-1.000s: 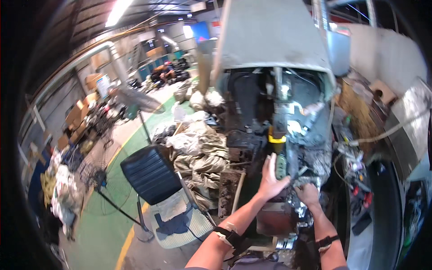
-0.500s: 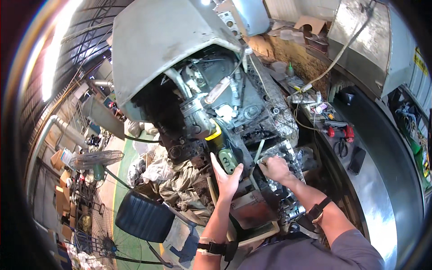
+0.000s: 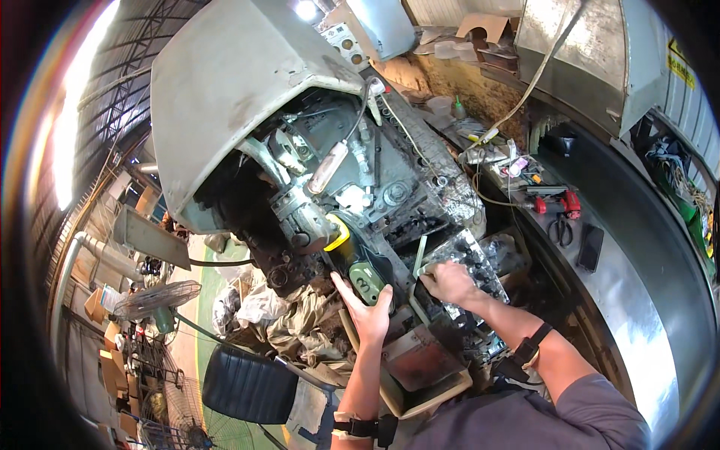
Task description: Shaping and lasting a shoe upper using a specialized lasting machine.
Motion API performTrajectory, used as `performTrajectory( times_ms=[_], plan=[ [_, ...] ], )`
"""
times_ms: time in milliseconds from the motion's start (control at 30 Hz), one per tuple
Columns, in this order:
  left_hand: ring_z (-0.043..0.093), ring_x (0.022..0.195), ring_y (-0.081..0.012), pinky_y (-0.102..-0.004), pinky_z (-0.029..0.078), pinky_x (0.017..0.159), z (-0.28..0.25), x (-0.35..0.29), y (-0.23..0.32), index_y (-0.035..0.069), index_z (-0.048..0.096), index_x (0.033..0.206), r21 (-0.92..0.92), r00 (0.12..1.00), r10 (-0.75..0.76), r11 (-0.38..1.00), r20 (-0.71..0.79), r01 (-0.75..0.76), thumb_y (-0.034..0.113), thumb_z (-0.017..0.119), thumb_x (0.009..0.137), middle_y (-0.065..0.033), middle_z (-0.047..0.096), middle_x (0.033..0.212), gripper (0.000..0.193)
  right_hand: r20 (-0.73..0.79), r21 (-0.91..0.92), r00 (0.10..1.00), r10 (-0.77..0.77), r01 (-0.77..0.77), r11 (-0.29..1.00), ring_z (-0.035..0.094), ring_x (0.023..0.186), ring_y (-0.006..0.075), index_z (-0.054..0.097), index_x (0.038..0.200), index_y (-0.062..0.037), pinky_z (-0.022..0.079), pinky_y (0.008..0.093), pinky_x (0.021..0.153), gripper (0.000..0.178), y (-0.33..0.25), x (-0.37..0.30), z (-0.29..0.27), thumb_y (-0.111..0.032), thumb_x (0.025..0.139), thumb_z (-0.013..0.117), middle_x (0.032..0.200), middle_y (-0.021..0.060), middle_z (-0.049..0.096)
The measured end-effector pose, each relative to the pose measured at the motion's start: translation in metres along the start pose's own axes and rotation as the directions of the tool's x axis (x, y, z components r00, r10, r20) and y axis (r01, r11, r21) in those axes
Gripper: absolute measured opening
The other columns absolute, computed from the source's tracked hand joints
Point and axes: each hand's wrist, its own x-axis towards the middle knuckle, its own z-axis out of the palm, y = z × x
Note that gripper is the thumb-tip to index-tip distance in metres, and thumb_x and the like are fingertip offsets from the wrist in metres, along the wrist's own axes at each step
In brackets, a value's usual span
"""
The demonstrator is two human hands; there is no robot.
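Note:
A thick green-and-black cylindrical body (image 3: pixel 365 281) with a yellow ring slants out of the open machine (image 3: pixel 397 191). My left hand (image 3: pixel 369 319) is around its lower green end, thumb on one side and fingers along the other. To the right, my right hand (image 3: pixel 452 285) is closed, knuckles up, over a greasy metal block (image 3: pixel 469 259). A slim pale-green bar (image 3: pixel 420 253) stands right by its fingertips. Whether the fingers grip that bar or something smaller is hidden. A work lamp (image 3: pixel 328 168) hangs on a cord above the machine's inner parts.
A grey hood (image 3: pixel 232 97) covers the machine's far side. At right, a metal bench (image 3: pixel 630 330) carries a red power tool (image 3: pixel 570 204), scissors (image 3: pixel 559 230) and a phone (image 3: pixel 590 249). A black seat (image 3: pixel 250 384) and a fan (image 3: pixel 157 298) stand left. Below my hands sits a tan bin (image 3: pixel 431 405).
The whole view has shifted, so the machine appears farther left. Both hands keep nearly the same places on the cylindrical body and by the pale-green bar.

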Motion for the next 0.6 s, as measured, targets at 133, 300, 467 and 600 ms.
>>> performTrajectory(
  times_ms=[133,300,467,600],
  plan=[
    [0.031,0.148,-0.0334,-0.0408,0.026,0.12,-0.003,0.002,-0.001,0.003,0.014,0.161,-0.063,0.999,-0.042,0.997,0.034,0.045,0.004,0.078,0.076,-0.0236,0.026,0.162,0.106,-0.031,0.019,1.0,-0.004,0.005,1.0,0.073,0.079,0.037,0.074,0.106,-0.0099,0.059,0.0459,0.08,0.03,-0.002,-0.002,-0.001,-0.034,0.094,0.061,0.082,0.0207,0.073],
    [0.042,0.141,-0.0323,-0.0395,0.033,0.116,-0.007,0.003,-0.009,0.003,0.025,0.159,-0.094,0.999,-0.019,0.995,0.045,0.023,0.003,0.076,0.072,-0.022,0.036,0.157,0.101,-0.056,0.021,0.998,-0.027,0.028,0.999,0.072,0.079,0.038,0.073,0.102,-0.0089,0.059,0.0472,0.08,0.028,-0.007,-0.002,0.0,-0.033,0.095,0.061,0.08,0.0214,0.072],
    [0.043,0.139,-0.0351,-0.0411,0.034,0.115,-0.007,0.007,0.001,0.002,0.025,0.158,-0.029,0.998,0.006,1.0,0.057,-0.004,0.004,0.079,0.071,-0.0227,0.038,0.156,0.102,-0.121,0.022,0.99,-0.069,0.072,0.997,0.071,0.079,0.0406,0.073,0.096,-0.0073,0.058,0.0492,0.078,0.028,-0.007,0.002,-0.001,-0.033,0.095,0.061,0.078,0.0219,0.071],
    [0.056,0.116,-0.0183,-0.0321,0.045,0.102,-0.018,0.011,0.006,0.003,0.028,0.158,-0.188,0.993,0.002,0.982,0.12,0.021,0.002,0.072,0.088,-0.0131,0.055,0.139,0.083,-0.12,0.068,0.992,-0.031,0.04,0.997,0.07,0.072,0.0402,0.075,0.104,-0.0065,0.058,0.0473,0.075,0.032,-0.005,0.002,-0.002,-0.035,0.093,0.064,0.074,0.0224,0.07]
  ],
)
